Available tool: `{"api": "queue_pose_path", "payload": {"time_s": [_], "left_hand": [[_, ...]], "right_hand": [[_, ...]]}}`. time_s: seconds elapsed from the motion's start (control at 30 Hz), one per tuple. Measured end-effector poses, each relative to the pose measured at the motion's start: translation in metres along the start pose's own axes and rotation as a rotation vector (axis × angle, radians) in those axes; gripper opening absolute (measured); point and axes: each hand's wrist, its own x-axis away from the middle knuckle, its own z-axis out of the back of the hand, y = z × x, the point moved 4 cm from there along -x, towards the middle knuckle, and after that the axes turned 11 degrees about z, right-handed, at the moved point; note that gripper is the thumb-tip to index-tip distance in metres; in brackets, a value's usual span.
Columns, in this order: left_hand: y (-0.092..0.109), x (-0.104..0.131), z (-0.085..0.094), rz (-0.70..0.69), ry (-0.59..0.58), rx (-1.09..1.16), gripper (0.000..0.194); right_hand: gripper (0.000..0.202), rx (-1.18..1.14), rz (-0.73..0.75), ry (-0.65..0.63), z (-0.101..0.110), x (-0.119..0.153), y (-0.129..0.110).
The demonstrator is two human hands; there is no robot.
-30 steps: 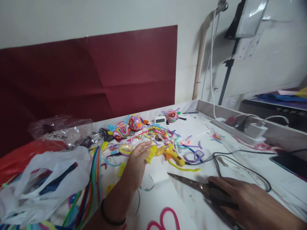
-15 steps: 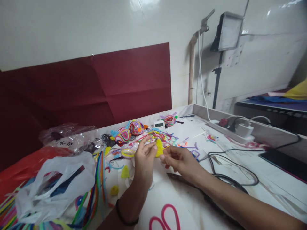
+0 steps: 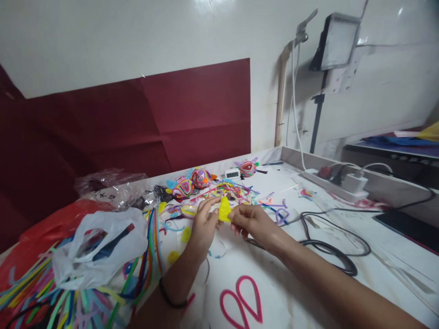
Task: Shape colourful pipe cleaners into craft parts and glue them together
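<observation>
A small yellow fuzzy piece (image 3: 224, 210), roughly triangular, is held upright between both hands above the white table. My left hand (image 3: 205, 224) has its fingers and thumb closed on the left edge of the piece. On the lower right edge, my right hand (image 3: 252, 221) pinches it between thumb and fingers. A dark tool, partly hidden, lies under the right wrist. Below the hands, two pink loops (image 3: 258, 299) lie on the white surface. Other yellow pieces (image 3: 173, 257) rest left of my left forearm.
Colourful fish-like figures (image 3: 201, 178), a small digital clock (image 3: 232, 173) and scattered strips stand behind the hands. Bags (image 3: 103, 242) and coloured stems lie left. At right are a black cable (image 3: 329, 251), a power strip (image 3: 336, 185) and a dark phone-like slab (image 3: 408, 230).
The view has shifted slightly, so the table's things appear further right. The yellow piece now shows its broad face. More of the pink loops is visible.
</observation>
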Motion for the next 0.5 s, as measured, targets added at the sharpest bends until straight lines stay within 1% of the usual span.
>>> {"api": "queue_pose_path", "payload": {"time_s": [0.07, 0.13, 0.23, 0.37, 0.5], "left_hand": [[-0.001, -0.006, -0.003, 0.016, -0.091, -0.016, 0.030], [0.000, -0.012, -0.005, 0.003, -0.128, -0.092, 0.024], [0.003, -0.021, -0.004, -0.061, -0.067, -0.229, 0.019], [0.007, -0.034, -0.001, -0.111, 0.007, -0.348, 0.017], [0.011, -0.051, 0.008, -0.152, 0.134, -0.478, 0.014]], "right_hand": [[0.025, -0.017, -0.007, 0.014, 0.000, -0.004, 0.001], [0.025, -0.027, -0.006, 0.036, 0.003, -0.007, 0.002], [0.023, -0.051, -0.010, 0.070, 0.007, -0.011, 0.005], [0.022, -0.092, -0.034, 0.120, 0.012, -0.013, 0.010], [0.022, -0.127, -0.052, 0.156, 0.017, -0.011, 0.011]]}}
